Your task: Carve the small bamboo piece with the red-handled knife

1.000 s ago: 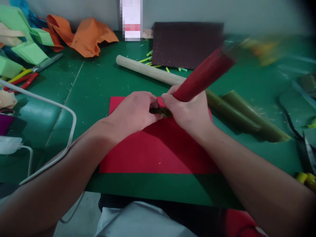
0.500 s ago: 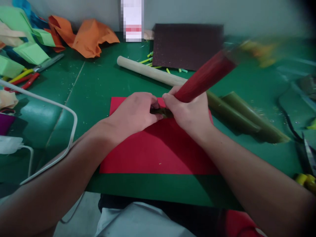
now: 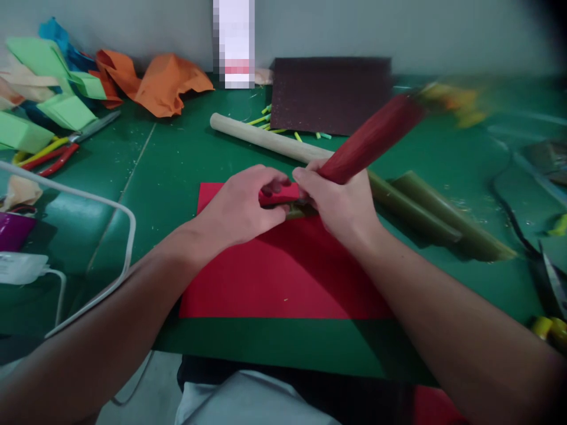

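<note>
My right hand point(image 3: 343, 198) is wrapped round a red tube point(image 3: 376, 133), tilted up to the right. A blurred yellow-orange bunch point(image 3: 460, 105) shows at the tube's far upper end. Below the fist, an olive-green piece point(image 3: 301, 211) sticks out to the left; how it joins the tube is hidden. My left hand point(image 3: 243, 203) is just left of it, fingers curved and apart from the thumb, with the thumb tip close to the olive piece. I cannot tell whether the thumb touches it. Under both hands lies a red sheet point(image 3: 283, 277).
Behind the hands lie a pale wooden rod point(image 3: 261, 137) and a dark brown sheet point(image 3: 330, 94). Olive wrapping sheets point(image 3: 434, 212) are at right, near a dark-handled blade point(image 3: 551, 274). Red-and-yellow-handled scissors point(image 3: 66, 144), orange paper point(image 3: 162, 85) and a white cable point(image 3: 130, 230) are at left.
My left fingers have spread and lifted off the olive piece, opening a gap above the thumb. My right hand keeps its hold on the red tube. The whole view has shifted slightly.
</note>
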`<control>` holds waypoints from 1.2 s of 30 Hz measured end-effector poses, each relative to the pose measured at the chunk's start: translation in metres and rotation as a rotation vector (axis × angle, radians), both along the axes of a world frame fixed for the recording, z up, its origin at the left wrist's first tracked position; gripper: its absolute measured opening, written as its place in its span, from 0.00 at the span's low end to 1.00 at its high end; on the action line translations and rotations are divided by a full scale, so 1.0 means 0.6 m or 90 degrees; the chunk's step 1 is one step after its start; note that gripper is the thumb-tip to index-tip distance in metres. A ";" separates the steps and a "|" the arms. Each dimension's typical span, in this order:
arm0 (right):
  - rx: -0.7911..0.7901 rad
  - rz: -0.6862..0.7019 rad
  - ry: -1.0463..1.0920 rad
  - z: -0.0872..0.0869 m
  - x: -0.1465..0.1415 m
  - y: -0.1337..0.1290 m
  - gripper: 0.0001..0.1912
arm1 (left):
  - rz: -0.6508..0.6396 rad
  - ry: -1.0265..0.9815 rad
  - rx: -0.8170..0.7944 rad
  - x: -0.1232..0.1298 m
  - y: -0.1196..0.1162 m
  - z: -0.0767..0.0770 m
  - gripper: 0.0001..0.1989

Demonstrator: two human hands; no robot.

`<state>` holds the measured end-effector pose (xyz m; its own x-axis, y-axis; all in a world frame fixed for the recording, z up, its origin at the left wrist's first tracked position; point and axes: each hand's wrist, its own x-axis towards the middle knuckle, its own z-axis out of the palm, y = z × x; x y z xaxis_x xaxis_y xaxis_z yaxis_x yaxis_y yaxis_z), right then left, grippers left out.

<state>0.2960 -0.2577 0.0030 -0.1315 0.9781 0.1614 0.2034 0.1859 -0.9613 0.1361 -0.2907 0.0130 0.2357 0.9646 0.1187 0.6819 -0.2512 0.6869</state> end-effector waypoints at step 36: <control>0.127 0.051 -0.131 0.032 0.058 0.005 0.05 | 0.300 -0.668 -0.029 0.020 0.014 0.017 0.11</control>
<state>0.3307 -0.2547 0.0223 -0.2572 0.9150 0.3107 0.3677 0.3900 -0.8442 0.1479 -0.2824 0.0235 -0.3440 0.9390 0.0061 -0.2118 -0.0840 0.9737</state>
